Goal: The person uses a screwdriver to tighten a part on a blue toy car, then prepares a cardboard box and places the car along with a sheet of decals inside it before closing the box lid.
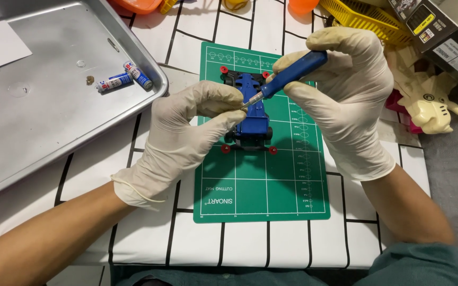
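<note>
Desk (pixel 292 238) covered in white cloth with a black grid; the room beyond is not visible. Green rubbery cutting mat (pixel 271 190) at centre, a blue plastic toy car (pixel 251 114) with small red rollers at its 12 o'clock end. Left hand (pixel 181 137), in a cream latex glove, pinches the car body. Right hand (pixel 343 90), gloved, grips a blue-handled screwdriver (pixel 287 77), its tip on the car. Shiny metal tray (pixel 54 106) at 10 o'clock holds two batteries (pixel 125 77). Yellow basket (pixel 361 16) at 1 o'clock.

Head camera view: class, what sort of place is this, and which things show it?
Probably a hobby workbench for model building: a green cutting mat, a small blue toy car worked with a blue screwdriver, and a metal tray holding batteries.
</note>
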